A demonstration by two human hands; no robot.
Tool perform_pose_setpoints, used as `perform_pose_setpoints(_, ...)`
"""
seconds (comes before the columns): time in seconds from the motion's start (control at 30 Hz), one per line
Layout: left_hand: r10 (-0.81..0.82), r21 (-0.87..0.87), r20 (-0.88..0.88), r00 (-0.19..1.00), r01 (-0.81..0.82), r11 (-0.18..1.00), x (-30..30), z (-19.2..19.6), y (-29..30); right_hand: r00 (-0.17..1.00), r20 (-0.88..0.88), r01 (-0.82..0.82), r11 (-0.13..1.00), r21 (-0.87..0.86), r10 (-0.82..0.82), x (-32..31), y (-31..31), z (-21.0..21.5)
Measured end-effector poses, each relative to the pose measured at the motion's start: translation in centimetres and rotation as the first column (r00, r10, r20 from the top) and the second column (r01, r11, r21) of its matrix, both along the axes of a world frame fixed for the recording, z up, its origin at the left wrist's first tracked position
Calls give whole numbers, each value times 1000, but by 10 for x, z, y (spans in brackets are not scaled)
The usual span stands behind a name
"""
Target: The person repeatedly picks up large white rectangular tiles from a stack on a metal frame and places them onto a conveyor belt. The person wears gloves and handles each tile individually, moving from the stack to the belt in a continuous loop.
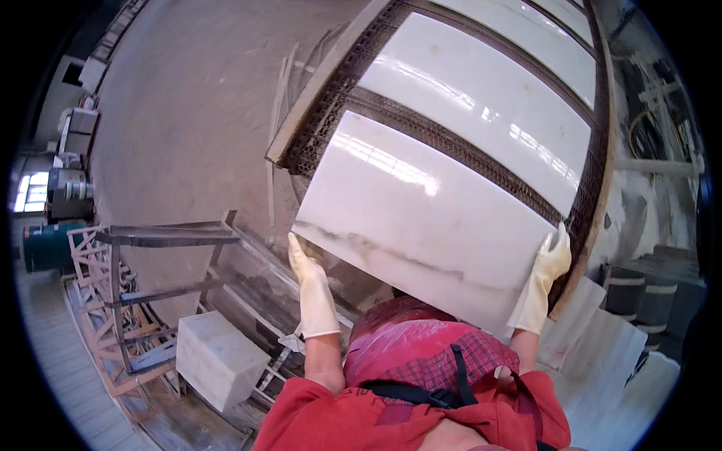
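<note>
A glossy white stone slab (421,218) with a grey streak lies in front of me, its near part reaching past the end of a dark mesh conveyor (451,139). Both my hands wear cream rubber gloves. At the slab's near left corner, my left hand (307,274) is open with fingers stretched, the fingertips at or just beside the corner. My right hand (553,259) lies along the slab's right edge, thumb and fingers apart. Whether either palm bears on the slab's underside is hidden. Farther up the conveyor lies a second white slab (481,94).
More white slabs (534,34) follow on the conveyor, between wooden side rails (323,83). At my left stand a metal rack (169,237) and a white stone block (218,357). Several slabs (602,353) lean at my right. A green drum (47,246) stands far left.
</note>
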State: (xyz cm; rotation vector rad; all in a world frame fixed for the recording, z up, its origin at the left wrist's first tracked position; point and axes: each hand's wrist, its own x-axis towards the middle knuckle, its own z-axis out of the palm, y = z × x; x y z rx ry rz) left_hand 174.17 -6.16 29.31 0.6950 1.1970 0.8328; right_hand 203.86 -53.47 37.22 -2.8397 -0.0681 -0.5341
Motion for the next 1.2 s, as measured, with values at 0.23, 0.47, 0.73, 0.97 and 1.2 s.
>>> perform_pose_setpoints(0.23, -557, 78, 533, 637, 618, 782, -10, -67, -32, 988, 35, -145, 987, -73, 148, 2, -30, 26)
perform_pose_setpoints(0.47, -188, -249, 819, 542, 631, 735, 1, -59, -30, 720, -669, 248, 969, 1, -184, -90, -64, 99)
perform_pose_setpoints(0.73, -421, -309, 558, 715, 650, 695, 25, -6, -37, 369, -924, 470, 837, 279, 100, -155, -97, 22)
perform_pose_setpoints(0.97, -424, -386, 402, 812, 570, 725, 58, -13, -47, 552, -811, 662, 490, 567, 193, -188, -109, -14)
perform_pose_setpoints(1.2, 361, -647, 762, 538, 661, 380, 6, -91, 9, 527, -809, 647, 494, 581, 260, -189, -89, -12)
